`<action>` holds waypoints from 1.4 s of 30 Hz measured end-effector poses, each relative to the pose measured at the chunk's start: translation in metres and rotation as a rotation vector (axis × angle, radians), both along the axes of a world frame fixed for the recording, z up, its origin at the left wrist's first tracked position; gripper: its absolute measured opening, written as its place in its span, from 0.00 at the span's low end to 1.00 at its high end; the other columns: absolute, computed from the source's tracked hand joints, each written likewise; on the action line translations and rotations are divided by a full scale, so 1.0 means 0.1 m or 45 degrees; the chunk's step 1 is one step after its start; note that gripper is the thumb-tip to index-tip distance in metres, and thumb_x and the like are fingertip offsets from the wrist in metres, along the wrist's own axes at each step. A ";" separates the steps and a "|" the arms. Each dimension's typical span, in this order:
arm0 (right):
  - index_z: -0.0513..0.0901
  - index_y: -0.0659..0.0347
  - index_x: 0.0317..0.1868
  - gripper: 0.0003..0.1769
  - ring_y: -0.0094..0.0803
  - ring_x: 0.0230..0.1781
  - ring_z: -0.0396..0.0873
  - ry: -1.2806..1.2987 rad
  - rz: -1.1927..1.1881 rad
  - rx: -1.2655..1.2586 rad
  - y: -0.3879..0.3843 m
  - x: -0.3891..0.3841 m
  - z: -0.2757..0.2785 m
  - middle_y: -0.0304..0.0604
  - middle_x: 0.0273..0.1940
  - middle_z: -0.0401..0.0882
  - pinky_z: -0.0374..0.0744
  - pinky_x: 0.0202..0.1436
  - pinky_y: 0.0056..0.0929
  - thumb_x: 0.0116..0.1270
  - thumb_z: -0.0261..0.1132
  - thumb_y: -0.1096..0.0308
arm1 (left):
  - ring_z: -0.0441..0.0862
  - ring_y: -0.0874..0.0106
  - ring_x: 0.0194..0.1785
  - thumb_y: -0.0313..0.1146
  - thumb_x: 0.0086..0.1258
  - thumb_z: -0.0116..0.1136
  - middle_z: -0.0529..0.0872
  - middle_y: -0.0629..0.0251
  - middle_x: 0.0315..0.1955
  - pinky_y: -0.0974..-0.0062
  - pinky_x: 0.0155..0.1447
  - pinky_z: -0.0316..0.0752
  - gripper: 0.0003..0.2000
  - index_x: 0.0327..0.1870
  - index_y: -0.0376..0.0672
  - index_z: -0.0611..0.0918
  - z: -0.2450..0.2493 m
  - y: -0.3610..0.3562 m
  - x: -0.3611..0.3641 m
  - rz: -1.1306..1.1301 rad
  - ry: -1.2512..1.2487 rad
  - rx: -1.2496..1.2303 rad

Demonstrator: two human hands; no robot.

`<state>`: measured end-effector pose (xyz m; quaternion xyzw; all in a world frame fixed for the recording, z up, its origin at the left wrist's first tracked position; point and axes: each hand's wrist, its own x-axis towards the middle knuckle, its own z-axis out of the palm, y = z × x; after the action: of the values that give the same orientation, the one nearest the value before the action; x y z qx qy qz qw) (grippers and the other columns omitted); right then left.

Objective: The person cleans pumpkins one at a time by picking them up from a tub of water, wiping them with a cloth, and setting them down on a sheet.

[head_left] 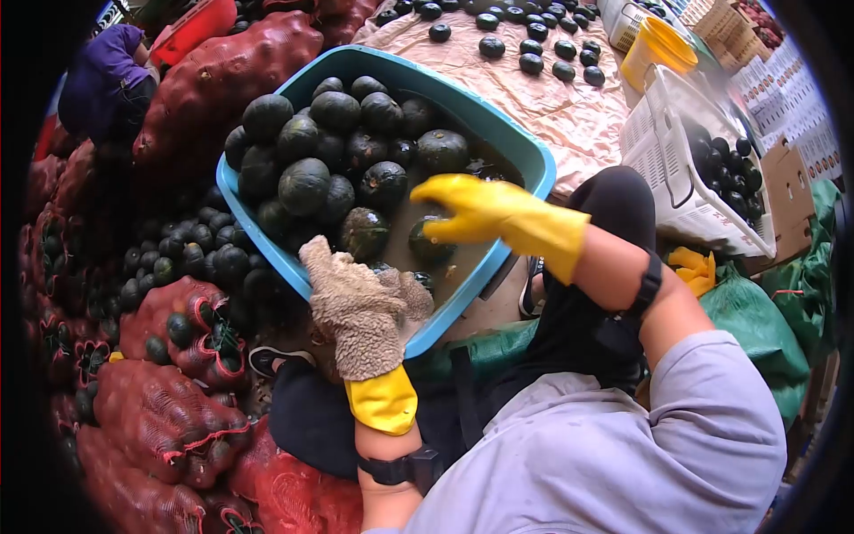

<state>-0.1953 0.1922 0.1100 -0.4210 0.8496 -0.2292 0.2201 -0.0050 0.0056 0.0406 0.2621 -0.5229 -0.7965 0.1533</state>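
Note:
A blue tub [532, 153] holds murky water and a heap of dark green squashes [304, 186]. Over the tub's right part is my right hand [480, 214] in a yellow rubber glove, its fingers spread and holding nothing; a wet squash [431, 238] lies just beneath it. My left hand [356, 307] is at the tub's near edge, covered by a brown fuzzy cloth [351, 311] over a yellow glove. The cloth hides its fingers, so their pose cannot be made out. Another squash [365, 233] sits half in the water just beyond the cloth.
Red mesh sacks [165, 409] and loose squashes [196, 249] lie at the left. Behind the tub, squashes rest on a pinkish sheet [498, 89]. A white crate [663, 151], a yellow bucket [658, 49] and green sacks [756, 334] stand right. Another person [107, 80] crouches at upper left.

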 end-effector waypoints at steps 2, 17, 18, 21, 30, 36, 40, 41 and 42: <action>0.76 0.46 0.82 0.45 0.54 0.78 0.76 0.044 0.244 0.457 -0.44 0.13 -0.60 0.57 0.78 0.76 0.80 0.76 0.49 0.64 0.80 0.61 | 0.83 0.62 0.61 0.47 0.84 0.51 0.85 0.62 0.57 0.50 0.65 0.78 0.26 0.78 0.52 0.65 -0.15 -0.05 -0.13 0.043 -0.087 0.003; 0.77 0.47 0.78 0.37 0.40 0.72 0.78 -0.296 0.404 -0.516 -0.39 -0.31 -0.49 0.48 0.73 0.79 0.83 0.69 0.44 0.73 0.79 0.51 | 0.86 0.61 0.62 0.25 0.72 0.65 0.85 0.58 0.62 0.63 0.63 0.88 0.28 0.73 0.46 0.75 0.49 0.35 -0.19 0.256 0.059 -0.289; 0.78 0.47 0.77 0.34 0.39 0.71 0.79 -0.354 0.506 -0.636 -0.37 -0.31 -0.51 0.48 0.73 0.80 0.83 0.68 0.42 0.75 0.76 0.51 | 0.86 0.61 0.63 0.22 0.70 0.67 0.85 0.56 0.63 0.63 0.63 0.88 0.29 0.73 0.45 0.75 0.50 0.36 -0.19 0.255 0.068 -0.282; 0.82 0.46 0.75 0.26 0.35 0.67 0.83 -1.359 0.264 -0.755 -0.33 -0.15 -0.32 0.45 0.69 0.84 0.84 0.66 0.33 0.81 0.69 0.53 | 0.86 0.60 0.66 0.16 0.66 0.72 0.86 0.53 0.66 0.63 0.65 0.90 0.34 0.74 0.41 0.75 0.57 0.36 -0.22 0.296 0.084 -0.148; 0.91 0.52 0.62 0.26 0.52 0.57 0.90 -0.082 0.437 0.731 -0.44 0.37 -0.36 0.51 0.54 0.93 0.87 0.61 0.48 0.67 0.75 0.49 | 0.89 0.65 0.61 0.22 0.55 0.86 0.88 0.56 0.60 0.66 0.66 0.87 0.38 0.69 0.38 0.79 0.40 0.26 -0.15 0.471 -0.012 -0.390; 0.94 0.54 0.55 0.18 0.49 0.43 0.93 -0.034 0.290 0.468 -0.44 0.07 -0.85 0.47 0.43 0.95 0.89 0.49 0.44 0.65 0.75 0.61 | 0.88 0.60 0.60 0.17 0.59 0.79 0.86 0.56 0.61 0.60 0.60 0.91 0.35 0.70 0.40 0.78 0.28 0.20 -0.21 0.507 0.053 -0.014; 0.93 0.45 0.49 0.16 0.40 0.44 0.93 -0.017 0.249 0.626 -0.48 -0.19 -0.24 0.38 0.39 0.95 0.87 0.49 0.40 0.64 0.72 0.51 | 0.87 0.56 0.60 0.18 0.71 0.67 0.84 0.56 0.65 0.54 0.56 0.93 0.27 0.71 0.44 0.77 0.18 0.15 -0.20 0.476 0.055 0.113; 0.94 0.45 0.49 0.16 0.39 0.42 0.93 0.034 0.316 0.651 -0.52 -0.28 -0.20 0.37 0.38 0.95 0.87 0.48 0.40 0.65 0.70 0.50 | 0.88 0.58 0.59 0.17 0.71 0.67 0.85 0.56 0.64 0.56 0.56 0.92 0.28 0.72 0.43 0.77 0.19 0.18 -0.22 0.489 -0.029 -0.038; 0.94 0.45 0.48 0.17 0.38 0.40 0.93 0.086 0.384 0.677 -0.57 -0.35 -0.11 0.36 0.37 0.95 0.87 0.47 0.40 0.66 0.69 0.49 | 0.88 0.58 0.59 0.17 0.71 0.67 0.85 0.56 0.64 0.58 0.57 0.92 0.28 0.72 0.43 0.77 0.21 0.17 -0.22 0.463 -0.030 -0.080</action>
<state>-0.2301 0.1355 0.0989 -0.4773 0.8145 0.0505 0.3259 -0.0266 0.0231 0.0617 0.3568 -0.4932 -0.7358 0.2966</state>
